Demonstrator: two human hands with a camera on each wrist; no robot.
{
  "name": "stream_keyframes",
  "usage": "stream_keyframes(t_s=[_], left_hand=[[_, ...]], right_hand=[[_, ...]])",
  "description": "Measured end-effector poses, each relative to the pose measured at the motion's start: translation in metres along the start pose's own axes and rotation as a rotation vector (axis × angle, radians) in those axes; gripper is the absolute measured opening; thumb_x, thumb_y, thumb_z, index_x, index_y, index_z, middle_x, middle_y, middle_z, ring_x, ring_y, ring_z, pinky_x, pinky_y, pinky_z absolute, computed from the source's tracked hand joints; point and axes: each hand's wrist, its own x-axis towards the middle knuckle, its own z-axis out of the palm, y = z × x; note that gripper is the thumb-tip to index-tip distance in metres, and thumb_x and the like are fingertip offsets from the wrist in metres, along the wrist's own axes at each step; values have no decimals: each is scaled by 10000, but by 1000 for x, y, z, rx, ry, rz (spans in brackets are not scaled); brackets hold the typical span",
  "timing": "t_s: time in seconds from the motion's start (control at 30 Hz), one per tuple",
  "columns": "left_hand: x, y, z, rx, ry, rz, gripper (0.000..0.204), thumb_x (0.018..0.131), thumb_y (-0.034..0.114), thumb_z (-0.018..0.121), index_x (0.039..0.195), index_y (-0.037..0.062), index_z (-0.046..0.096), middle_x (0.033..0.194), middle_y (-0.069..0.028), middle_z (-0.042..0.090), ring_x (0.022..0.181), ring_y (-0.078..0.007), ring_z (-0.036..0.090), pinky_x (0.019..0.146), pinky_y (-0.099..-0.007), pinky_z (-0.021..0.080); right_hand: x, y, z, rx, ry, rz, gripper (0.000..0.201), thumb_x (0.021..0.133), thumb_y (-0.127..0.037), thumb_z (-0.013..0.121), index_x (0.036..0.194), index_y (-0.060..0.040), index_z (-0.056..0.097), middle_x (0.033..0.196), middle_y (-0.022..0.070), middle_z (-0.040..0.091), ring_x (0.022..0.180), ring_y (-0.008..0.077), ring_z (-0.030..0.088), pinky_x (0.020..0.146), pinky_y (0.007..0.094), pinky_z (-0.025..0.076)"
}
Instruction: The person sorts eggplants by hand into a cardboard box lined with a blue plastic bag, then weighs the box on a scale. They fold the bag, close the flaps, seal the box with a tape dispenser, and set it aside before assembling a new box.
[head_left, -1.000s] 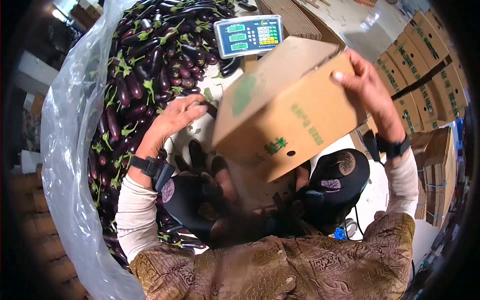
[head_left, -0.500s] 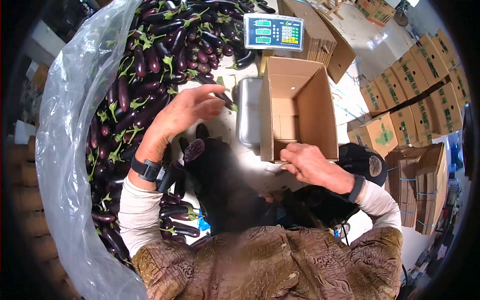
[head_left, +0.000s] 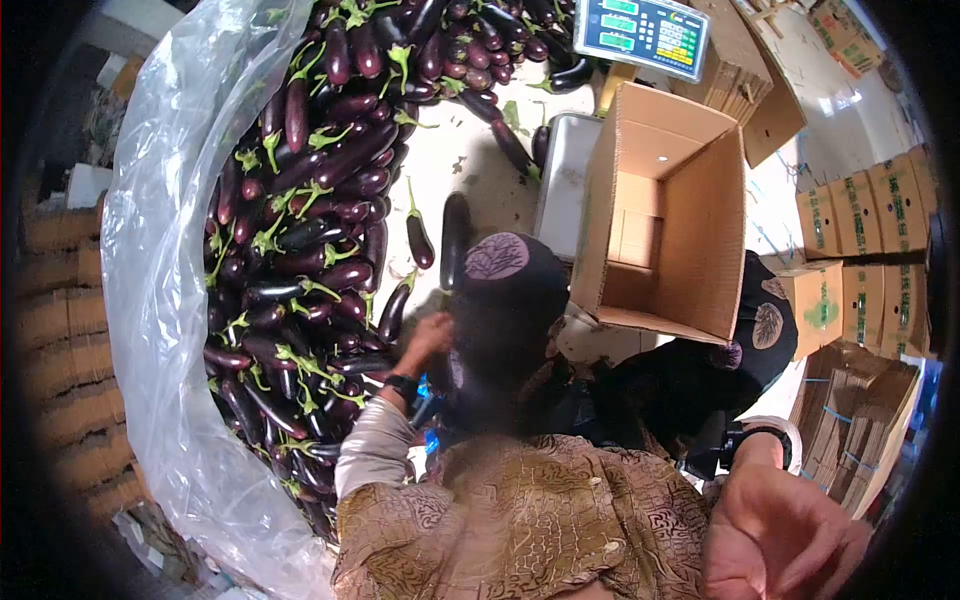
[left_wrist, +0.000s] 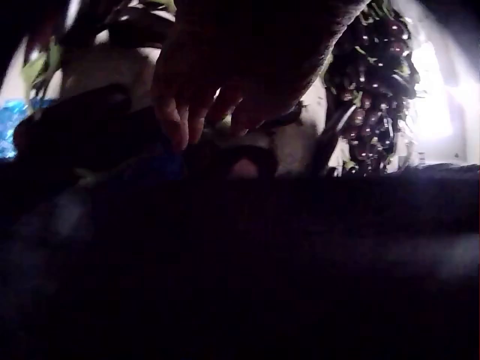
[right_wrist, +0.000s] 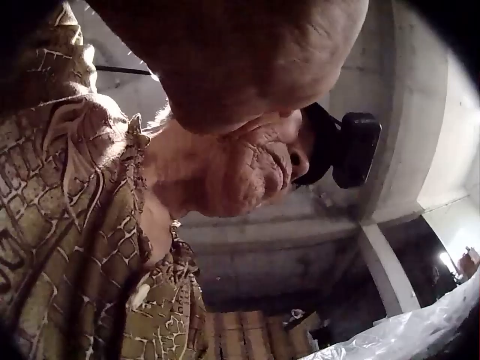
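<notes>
My left hand [head_left: 430, 338] is low beside the left knee, at the edge of the eggplant pile [head_left: 320, 240]. In the left wrist view, the dark left hand [left_wrist: 240, 67] hangs with loosely bent fingers pointing down over eggplants; nothing shows gripped in it. Raised at the lower right, my right hand [head_left: 785, 540] has its palm turned up, fingers relaxed and holding nothing. In the right wrist view, that hand [right_wrist: 255, 60] is close before the person's face. An open cardboard box [head_left: 690, 220] with nothing inside stands over the metal scale platform [head_left: 570, 185].
The scale's display [head_left: 640, 35] stands behind the box. Clear plastic sheeting [head_left: 160, 270] borders the pile on the left. A few loose eggplants [head_left: 420, 240] lie on the pale floor. Printed boxes [head_left: 850, 215] and flattened cardboard [head_left: 850, 425] are stacked at the right.
The box has been turned upright, mouth up, and set at the scale. My right hand has let go of it and come back towards the body. My left hand has dropped towards the knee.
</notes>
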Motion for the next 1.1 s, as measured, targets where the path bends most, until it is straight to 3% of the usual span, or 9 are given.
stream_keyframes(t_s=[0.03,0.23,0.3,0.37,0.43,0.53,0.67,0.83,1.1], left_hand=[[25,-82,37,-75,-91,54,352,923,205,552,1201,0,617,957,-130,693,795,-194,656,730,-357,535],[-32,-13,30,-277,147,-24,343,917,215,551,1167,-3,638,1051,-183,703,1002,-323,675,885,-394,512],[-42,84,-24,220,62,-69,322,922,194,570,1170,-2,633,986,-122,710,867,-223,665,791,-340,518],[-6,68,-34,-348,28,105,248,926,128,585,1137,8,636,881,-67,654,757,-100,594,674,-255,498],[4,127,-62,-650,0,144,333,943,147,593,1235,-8,552,921,-52,628,739,-104,578,639,-238,480],[-4,234,-111,-463,-166,242,464,954,307,582,1333,45,522,1116,-105,664,998,-196,645,871,-331,514],[-22,344,-129,-278,-521,449,678,950,437,564,1464,53,346,1281,-188,576,1133,-281,598,885,-401,531],[-19,413,-93,-31,-714,435,907,885,516,634,1517,33,199,1358,-249,497,1226,-316,537,881,-429,533],[10,400,-50,-149,-788,366,877,844,330,719,1490,22,213,1247,-229,556,1106,-293,602,814,-404,564]], right_hand=[[-8,15,5,90,9,-182,662,758,40,744,1354,-127,510,1265,31,513,1115,162,503,808,246,538],[-12,15,4,-23,21,-102,728,739,108,713,1379,-139,469,1248,50,504,1101,161,491,780,218,549],[-8,26,6,44,28,-161,753,744,74,731,1407,-141,446,1345,73,465,1146,199,483,845,244,533],[-8,20,-1,110,38,-221,781,749,40,748,1435,-142,422,1442,96,426,1191,237,474,910,270,518],[-13,-3,-20,-337,146,-20,238,767,-199,817,994,-195,747,854,-81,607,846,70,569,758,207,459],[-31,17,-73,-809,-123,633,376,895,-92,611,1262,-21,567,1352,198,508,1133,218,553,914,324,479],[-98,100,-157,-1468,-483,1047,741,822,-260,762,1426,-30,399,1483,156,395,1355,280,400,1028,426,421],[-134,100,-183,-706,-13,2023,636,900,-369,657,1331,66,484,1271,235,585,1202,299,552,1040,369,409],[-137,85,-167,-586,144,2096,449,935,-323,597,1158,67,610,985,110,681,881,172,635,813,306,503]])
